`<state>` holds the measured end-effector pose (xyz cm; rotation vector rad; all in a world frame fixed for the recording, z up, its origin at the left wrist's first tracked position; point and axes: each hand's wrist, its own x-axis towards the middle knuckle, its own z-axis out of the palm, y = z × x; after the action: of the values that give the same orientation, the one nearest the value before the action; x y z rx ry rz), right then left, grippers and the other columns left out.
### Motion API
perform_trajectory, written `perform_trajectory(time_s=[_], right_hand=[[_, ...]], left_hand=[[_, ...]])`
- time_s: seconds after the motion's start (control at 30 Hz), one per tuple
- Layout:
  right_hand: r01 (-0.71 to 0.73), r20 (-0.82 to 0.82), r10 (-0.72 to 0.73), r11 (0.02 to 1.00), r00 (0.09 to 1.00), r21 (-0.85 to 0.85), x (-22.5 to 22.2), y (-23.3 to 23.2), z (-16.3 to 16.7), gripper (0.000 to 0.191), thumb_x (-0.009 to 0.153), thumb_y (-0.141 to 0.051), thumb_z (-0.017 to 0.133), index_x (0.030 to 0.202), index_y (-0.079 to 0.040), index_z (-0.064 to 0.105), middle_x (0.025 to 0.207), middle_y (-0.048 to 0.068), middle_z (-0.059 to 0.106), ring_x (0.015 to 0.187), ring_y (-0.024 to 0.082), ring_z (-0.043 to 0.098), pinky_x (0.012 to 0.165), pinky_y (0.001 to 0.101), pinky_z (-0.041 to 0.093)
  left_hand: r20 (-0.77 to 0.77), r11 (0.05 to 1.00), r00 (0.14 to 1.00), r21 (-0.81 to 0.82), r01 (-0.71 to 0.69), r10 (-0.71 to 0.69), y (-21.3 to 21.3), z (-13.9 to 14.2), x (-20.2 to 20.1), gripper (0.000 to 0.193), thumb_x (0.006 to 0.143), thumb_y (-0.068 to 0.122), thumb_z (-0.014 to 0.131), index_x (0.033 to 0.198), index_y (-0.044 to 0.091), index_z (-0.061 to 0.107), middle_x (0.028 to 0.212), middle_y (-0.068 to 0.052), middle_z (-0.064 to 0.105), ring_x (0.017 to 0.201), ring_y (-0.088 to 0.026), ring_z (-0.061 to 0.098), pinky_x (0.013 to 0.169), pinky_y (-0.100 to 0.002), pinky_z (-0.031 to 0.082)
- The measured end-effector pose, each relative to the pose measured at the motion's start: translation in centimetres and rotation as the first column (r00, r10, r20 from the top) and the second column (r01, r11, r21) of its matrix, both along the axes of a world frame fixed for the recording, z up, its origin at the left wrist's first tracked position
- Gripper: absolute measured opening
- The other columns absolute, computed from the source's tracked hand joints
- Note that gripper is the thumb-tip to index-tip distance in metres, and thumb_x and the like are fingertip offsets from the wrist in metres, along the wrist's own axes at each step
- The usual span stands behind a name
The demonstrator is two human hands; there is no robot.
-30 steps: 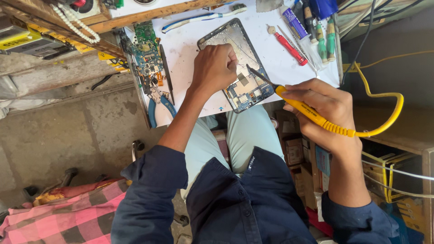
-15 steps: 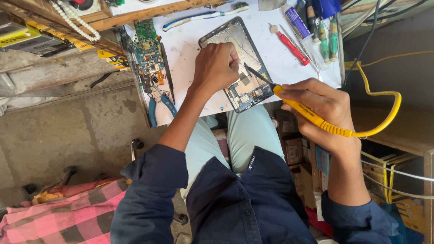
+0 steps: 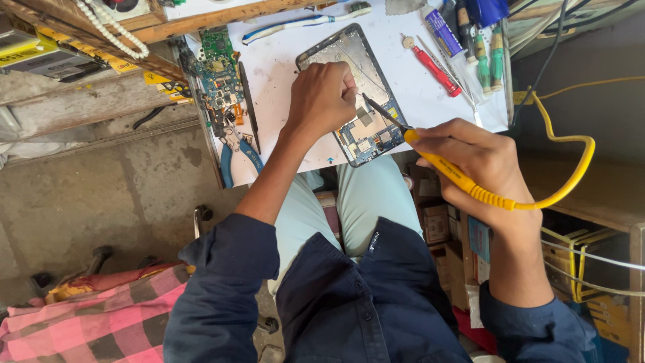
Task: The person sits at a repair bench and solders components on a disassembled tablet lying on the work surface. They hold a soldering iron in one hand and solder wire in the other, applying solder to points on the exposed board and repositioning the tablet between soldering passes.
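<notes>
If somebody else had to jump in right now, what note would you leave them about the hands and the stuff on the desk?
Left hand: closed in a fist, pressing on the opened tablet with its bare circuit board.
Right hand: gripping the yellow-handled soldering iron; its dark tip points at the board near the left fingers.
Tablet lies flat on the white work sheet; the back cover is already off.
Blue-handled pliers and a loose green circuit board lie left of it, a red-handled screwdriver to the right.
Whether any joint is finished cannot be told.
</notes>
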<state>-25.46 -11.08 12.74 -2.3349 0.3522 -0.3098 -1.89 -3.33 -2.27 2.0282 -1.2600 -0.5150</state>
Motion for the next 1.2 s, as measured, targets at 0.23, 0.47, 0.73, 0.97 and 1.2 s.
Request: perform_trajectory(time_s=[0.23, 0.47, 0.73, 0.97, 1.2], right_hand=[[-0.041, -0.067, 0.04, 0.999, 0.997, -0.006, 0.6, 0.3, 0.5, 0.048, 0.065, 0.016, 0.064, 0.111, 0.005, 0.069, 0.11, 0.013, 0.07, 0.096, 0.029, 0.075, 0.082, 0.0341, 0.061], [-0.015, -0.069, 0.011, 0.998, 0.998, -0.06, 0.3, 1.0, -0.1, 0.044, 0.067, 0.015, 0.068, 0.109, 0.003, 0.071, 0.109, 0.014, 0.07, 0.094, 0.032, 0.073, 0.08, 0.0361, 0.059], [-0.014, -0.057, 0.012, 1.0, 0.998, -0.023, -0.1, 0.8, -0.4, 0.046, 0.065, 0.016, 0.066, 0.11, 0.005, 0.07, 0.111, 0.014, 0.069, 0.098, 0.031, 0.074, 0.082, 0.0347, 0.06], [0.02, -0.069, -0.02, 1.0, 0.997, -0.012, -0.8, 0.3, -0.5, 0.051, 0.062, 0.018, 0.062, 0.111, 0.006, 0.07, 0.115, 0.015, 0.069, 0.104, 0.029, 0.075, 0.088, 0.0319, 0.062], [0.036, -0.035, -0.035, 0.999, 0.999, 0.007, -1.4, 0.2, -1.3, 0.05, 0.064, 0.019, 0.061, 0.112, 0.005, 0.071, 0.115, 0.015, 0.069, 0.103, 0.028, 0.075, 0.088, 0.0317, 0.062]], left_hand=[[0.034, 1.0, 0.999, -0.02, -0.004, 0.004, -0.1, -0.4, 0.0, 0.007, 0.075, 0.007, 0.076, 0.072, 0.009, 0.069, 0.066, -0.009, 0.071, 0.068, -0.031, 0.07, 0.065, -0.043, 0.054], [0.043, 0.999, 0.999, -0.047, -0.004, 0.006, -0.1, -0.5, -0.2, 0.007, 0.075, 0.007, 0.075, 0.073, 0.008, 0.069, 0.067, -0.01, 0.07, 0.069, -0.032, 0.069, 0.065, -0.043, 0.054], [0.031, 0.999, 1.0, -0.048, 0.0, 0.002, 0.0, -0.5, -0.1, 0.007, 0.076, 0.005, 0.074, 0.072, 0.007, 0.068, 0.068, -0.011, 0.07, 0.068, -0.032, 0.069, 0.067, -0.044, 0.054], [0.062, 0.996, 0.998, -0.091, 0.002, 0.003, -0.1, -0.6, 0.0, 0.007, 0.075, 0.006, 0.075, 0.072, 0.007, 0.068, 0.067, -0.011, 0.07, 0.068, -0.033, 0.069, 0.065, -0.044, 0.053], [0.005, 0.999, 1.0, -0.038, -0.008, 0.008, 0.1, -0.4, 0.1, 0.005, 0.076, 0.006, 0.072, 0.074, 0.009, 0.069, 0.067, -0.009, 0.071, 0.066, -0.03, 0.07, 0.064, -0.042, 0.054]])
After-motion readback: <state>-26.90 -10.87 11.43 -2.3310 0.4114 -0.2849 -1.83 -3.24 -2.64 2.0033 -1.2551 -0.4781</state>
